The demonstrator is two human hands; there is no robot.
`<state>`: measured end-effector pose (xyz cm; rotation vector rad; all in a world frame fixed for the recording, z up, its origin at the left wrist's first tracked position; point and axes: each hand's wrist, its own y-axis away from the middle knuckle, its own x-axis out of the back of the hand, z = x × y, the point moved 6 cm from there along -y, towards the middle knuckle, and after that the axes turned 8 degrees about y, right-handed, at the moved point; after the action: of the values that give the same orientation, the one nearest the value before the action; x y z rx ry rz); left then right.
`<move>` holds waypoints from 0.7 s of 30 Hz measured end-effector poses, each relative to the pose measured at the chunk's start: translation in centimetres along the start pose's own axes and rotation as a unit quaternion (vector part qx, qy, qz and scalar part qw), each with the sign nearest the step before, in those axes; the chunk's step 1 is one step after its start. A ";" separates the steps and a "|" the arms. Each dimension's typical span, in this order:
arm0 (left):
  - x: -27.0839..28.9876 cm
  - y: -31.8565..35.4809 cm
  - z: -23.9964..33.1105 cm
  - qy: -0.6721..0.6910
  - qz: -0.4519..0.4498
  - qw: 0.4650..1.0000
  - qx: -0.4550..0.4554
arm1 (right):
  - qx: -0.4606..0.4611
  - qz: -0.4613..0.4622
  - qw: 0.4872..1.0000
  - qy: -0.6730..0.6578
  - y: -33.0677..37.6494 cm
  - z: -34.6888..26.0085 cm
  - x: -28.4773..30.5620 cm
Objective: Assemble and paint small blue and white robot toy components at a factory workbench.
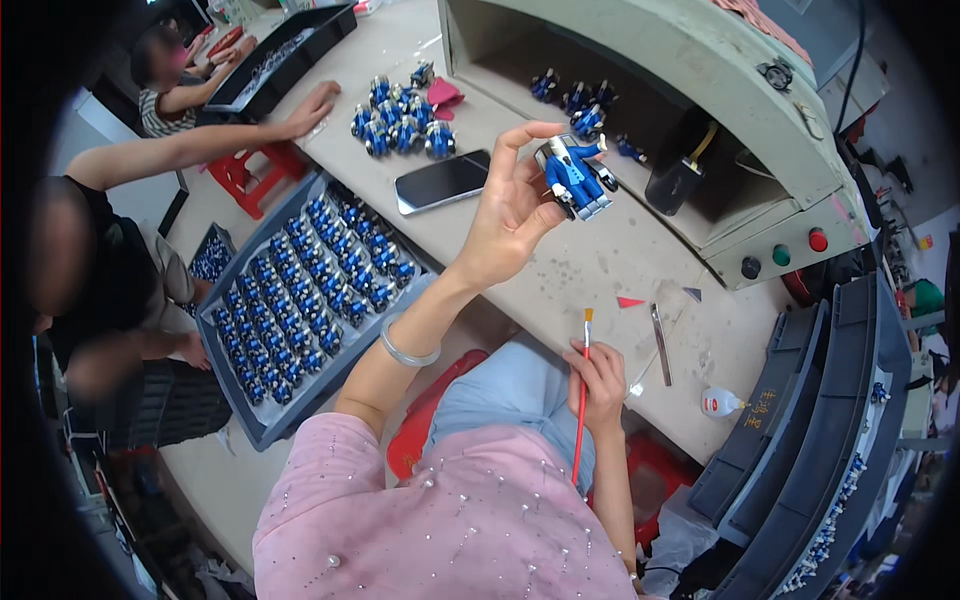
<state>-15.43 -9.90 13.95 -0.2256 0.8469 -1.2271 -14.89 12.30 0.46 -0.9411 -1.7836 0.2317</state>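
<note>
My left hand (515, 215) is raised over the table, its fingers and thumb closed round the edges of a small blue-and-white toy figure (577, 178) with dark wheels. The figure tilts, its front facing up. Lower and to the right, near my lap, my right hand (600, 385) grips a paintbrush (582, 400) by its thin red handle, the tan bristles pointing up and away from me. The brush and the figure are apart. Similar figures (402, 122) stand grouped on the table at the far left of my left hand.
A phone (443, 181) lies by the figures. A grey tray (262, 425) holds rows of figures. At the right are a machine (740, 130) with buttons, tweezers (661, 345), a small white bottle (720, 402) and stacked grey trays (790, 400). A co-worker's hand (312, 110) rests on the table.
</note>
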 end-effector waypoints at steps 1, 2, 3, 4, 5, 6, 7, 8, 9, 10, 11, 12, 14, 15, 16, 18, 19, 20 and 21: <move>0.4 0.6 -0.3 0.002 0.008 1.000 0.010 | -0.001 -0.009 1.000 -0.001 -0.2 -0.2 -0.1; 0.8 1.1 -0.4 0.004 0.018 1.000 0.014 | -0.002 -0.007 1.000 0.005 -0.4 -0.4 0.0; 1.3 1.6 -0.5 0.006 0.025 1.000 0.014 | -0.002 -0.004 1.000 0.011 -0.5 -0.5 0.1; 1.7 2.0 -0.6 -0.001 0.029 0.999 0.015 | 0.000 -0.011 1.000 0.010 -0.3 -0.5 0.0; 2.1 2.4 -0.6 -0.009 0.033 0.999 0.017 | -0.005 -0.009 1.000 0.009 -0.2 -0.4 -0.1; 2.3 2.8 -0.4 -0.009 0.036 0.999 0.016 | -0.011 -0.008 1.000 0.007 -0.1 -0.3 -0.2; 2.6 3.2 -0.3 -0.009 0.043 0.999 0.015 | -0.008 -0.014 1.000 0.005 0.0 -0.4 -0.3; 2.8 3.5 -0.3 -0.004 0.050 0.999 0.017 | -0.010 -0.012 1.000 0.009 0.0 -0.4 -0.2; 3.2 3.9 0.0 -0.002 0.057 0.998 0.019 | -0.011 -0.009 1.000 0.010 -0.1 -0.5 -0.3; 3.6 4.3 0.2 -0.008 0.064 0.998 0.016 | -0.005 -0.013 1.000 0.004 -0.2 -0.7 -0.4; 3.8 4.8 0.1 0.003 0.067 0.998 0.019 | -0.009 -0.012 1.000 0.008 -0.1 -0.8 -0.3; 4.2 5.2 0.0 0.012 0.067 0.997 0.020 | -0.012 -0.009 1.000 0.012 -0.1 -0.8 -0.3; 4.8 6.0 -0.2 0.020 0.082 0.996 0.033 | -0.003 -0.006 1.000 0.010 -0.3 -0.8 -0.2; 5.1 6.4 -0.3 0.019 0.094 0.995 0.038 | -0.002 0.000 1.000 0.016 -0.2 -0.8 -0.1; 5.6 7.0 -0.6 0.020 0.102 0.994 0.046 | 0.000 -0.005 1.000 0.022 -0.2 -0.8 -0.1; 6.4 8.0 -0.4 0.025 0.113 0.992 0.046 | -0.001 -0.007 1.000 0.019 -0.2 -0.9 -0.4; 6.8 8.4 -0.4 0.035 0.119 0.991 0.049 | -0.004 -0.007 1.000 0.021 -0.2 -0.9 -0.5; 7.1 8.9 -0.4 0.027 0.126 0.990 0.049 | -0.002 -0.009 1.000 0.018 -0.2 -0.9 -0.6; 7.3 9.2 -0.5 0.026 0.127 0.990 0.049 | -0.003 -0.010 1.000 0.023 -0.2 -0.9 -0.5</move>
<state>-8.41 -12.98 5.02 -0.0051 0.8311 -1.0366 -14.16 11.53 0.60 -0.9251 -1.7509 0.1908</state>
